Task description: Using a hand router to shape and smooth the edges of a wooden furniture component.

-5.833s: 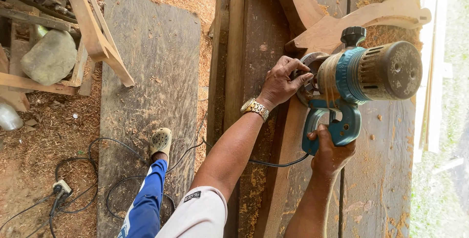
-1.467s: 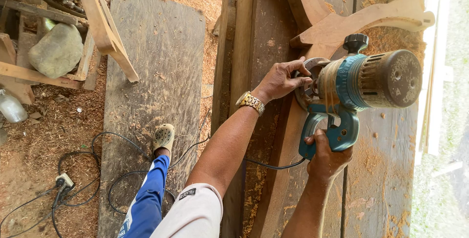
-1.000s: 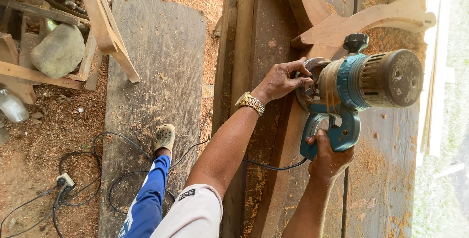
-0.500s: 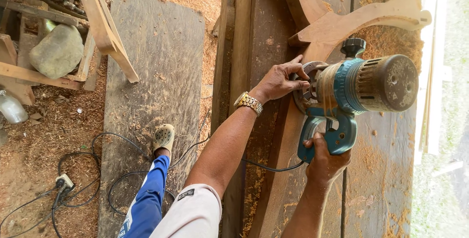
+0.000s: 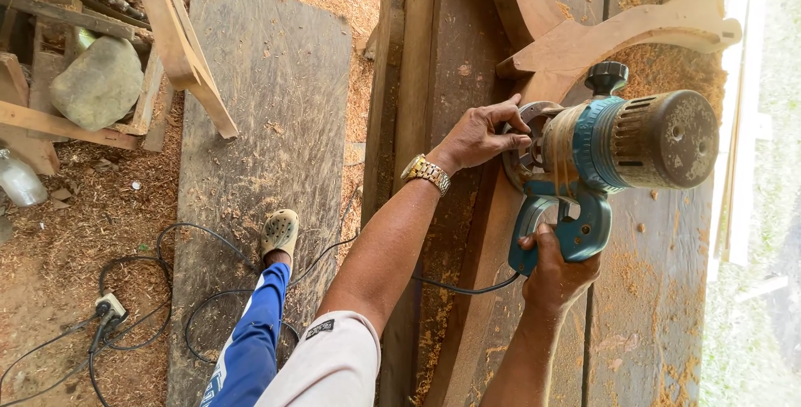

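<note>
Across the right half of the frame runs a desk point(image 5: 659, 290) of dark planks, dusted with sawdust, carrying a long curved wooden workpiece point(image 5: 534, 40) that lies flat so its edge can be reached from above. Left of centre a grey board point(image 5: 267, 106) covers the sawdust floor point(image 5: 58, 232), giving the sandalled foot point(image 5: 279, 232) firmer footing. At centre right sits the teal electric router point(image 5: 617, 144), its base resting on the pale workpiece where the curve meets the straight stretch — motor housing toward the right edge. The right hand point(image 5: 557, 269) is closed around the router's handle from below, apparently to steer it; the left hand point(image 5: 482, 133) is spread with fingers pressed on the router's base rim, which looks like a steadying hold. A black power cord point(image 5: 209, 307) trails lower left to a plug socket point(image 5: 107, 307) on the floor — kept clear of the cut. A metal wristwatch point(image 5: 425, 173) sits on the left wrist.
</note>
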